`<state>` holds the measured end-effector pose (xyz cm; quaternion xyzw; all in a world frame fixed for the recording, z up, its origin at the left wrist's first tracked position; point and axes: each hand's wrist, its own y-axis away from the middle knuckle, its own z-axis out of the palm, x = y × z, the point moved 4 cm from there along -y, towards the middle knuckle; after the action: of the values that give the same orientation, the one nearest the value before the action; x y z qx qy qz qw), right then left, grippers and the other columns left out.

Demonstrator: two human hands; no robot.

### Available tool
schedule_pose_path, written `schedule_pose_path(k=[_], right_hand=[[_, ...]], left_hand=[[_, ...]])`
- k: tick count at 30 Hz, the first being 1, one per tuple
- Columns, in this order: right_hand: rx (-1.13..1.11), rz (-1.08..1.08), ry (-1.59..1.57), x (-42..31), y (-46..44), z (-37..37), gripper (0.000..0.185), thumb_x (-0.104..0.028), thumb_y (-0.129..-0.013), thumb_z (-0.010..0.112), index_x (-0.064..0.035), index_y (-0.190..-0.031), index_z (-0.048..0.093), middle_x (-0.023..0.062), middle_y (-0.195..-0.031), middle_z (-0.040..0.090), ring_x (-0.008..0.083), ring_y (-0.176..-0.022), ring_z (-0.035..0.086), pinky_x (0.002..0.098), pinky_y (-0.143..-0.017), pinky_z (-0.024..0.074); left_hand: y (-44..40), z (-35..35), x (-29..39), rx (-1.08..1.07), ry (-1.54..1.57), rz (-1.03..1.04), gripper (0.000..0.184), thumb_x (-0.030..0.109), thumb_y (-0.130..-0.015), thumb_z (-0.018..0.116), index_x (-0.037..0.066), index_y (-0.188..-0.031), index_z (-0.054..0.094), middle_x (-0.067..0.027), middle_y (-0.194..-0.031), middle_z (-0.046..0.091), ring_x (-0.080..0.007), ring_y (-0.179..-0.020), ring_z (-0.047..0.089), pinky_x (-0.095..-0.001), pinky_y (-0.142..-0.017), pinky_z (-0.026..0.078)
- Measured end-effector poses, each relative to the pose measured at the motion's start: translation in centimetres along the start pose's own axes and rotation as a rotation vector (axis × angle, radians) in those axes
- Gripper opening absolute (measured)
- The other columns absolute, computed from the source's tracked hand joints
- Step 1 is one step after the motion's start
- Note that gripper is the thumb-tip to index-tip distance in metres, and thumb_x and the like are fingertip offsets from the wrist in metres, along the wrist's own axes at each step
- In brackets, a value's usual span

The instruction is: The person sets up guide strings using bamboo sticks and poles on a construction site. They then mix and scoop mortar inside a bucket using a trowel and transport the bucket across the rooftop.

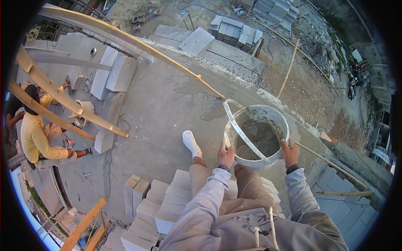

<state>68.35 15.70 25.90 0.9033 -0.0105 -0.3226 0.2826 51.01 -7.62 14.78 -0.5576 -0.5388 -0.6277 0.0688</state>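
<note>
A pale plastic bucket (288, 121) with wet grey mortar (257, 140) inside hangs in front of my body, held between both hands. My left hand (225, 155) grips its near left side, fingers closed at the wall below the rim. On the right side my right hand (289, 153) is closed on the bucket wall near the rim. The white bucket handle (247, 138) lies slanted across the opening. Some fingers of both hands are hidden by the bucket wall. Below, a white-socked foot (191, 143) stands on the concrete floor (159, 113).
Stacked light blocks (167, 201) stand close beside my legs. At left, a person in yellow (35, 134) crouches near another bucket (85, 111) and a row of blocks (106, 121). Wooden poles (75, 100) slant overhead. A slab edge (268, 98) drops toward lower ground with block stacks (236, 31).
</note>
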Motion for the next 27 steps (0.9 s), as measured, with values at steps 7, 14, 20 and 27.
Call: schedule_pose_path(k=[7, 14, 20, 27], right_hand=[[-0.132, 0.063, -0.025, -3.8, 2.9, 12.0, 0.043, -0.031, -0.085, 0.059, 0.0034, -0.110, 0.056, 0.0100, -0.076, 0.060, 0.0170, -0.061, 0.059, 0.0304, -0.051, 0.0491], [-0.215, 0.250, -0.137, -11.8, 2.8, 27.2, 0.042, -0.036, -0.086, 0.058, 0.0055, -0.091, 0.061, 0.0092, -0.070, 0.058, 0.0193, -0.053, 0.060, 0.0355, -0.042, 0.0540], [-0.116, 0.264, -0.283, -19.1, -1.0, 38.7, 0.049, -0.038, -0.084, 0.060, 0.0112, -0.085, 0.059, 0.0147, -0.074, 0.060, 0.0247, -0.060, 0.064, 0.0379, -0.046, 0.0564], [-0.170, 0.248, -0.231, -24.3, -3.5, 44.1, 0.045, -0.042, -0.086, 0.057, 0.0024, -0.093, 0.056, 0.0099, -0.077, 0.060, 0.0221, -0.060, 0.063, 0.0384, -0.050, 0.0550]], left_hand=[[-3.0, -11.4, -3.7, 0.088, -0.077, -0.138, 0.060, 0.034, -0.084, 0.053, 0.002, -0.133, 0.041, -0.0252, -0.115, 0.057, -0.0357, -0.107, 0.056, -0.0388, -0.091, 0.043], [-13.8, -25.4, -2.6, 0.325, -0.198, -0.073, 0.054, 0.040, -0.087, 0.046, 0.004, -0.126, 0.051, -0.0262, -0.112, 0.058, -0.0395, -0.105, 0.055, -0.0428, -0.088, 0.043], [-26.9, -35.6, 3.9, 0.292, -0.450, -0.186, 0.047, 0.038, -0.081, 0.045, 0.014, -0.119, 0.060, -0.0191, -0.105, 0.063, -0.0372, -0.099, 0.059, -0.0438, -0.087, 0.045], [-32.0, -40.1, 6.1, 0.328, -0.450, -0.150, 0.049, 0.040, -0.081, 0.044, 0.018, -0.123, 0.057, -0.0188, -0.112, 0.061, -0.0352, -0.105, 0.057, -0.0436, -0.089, 0.044]])
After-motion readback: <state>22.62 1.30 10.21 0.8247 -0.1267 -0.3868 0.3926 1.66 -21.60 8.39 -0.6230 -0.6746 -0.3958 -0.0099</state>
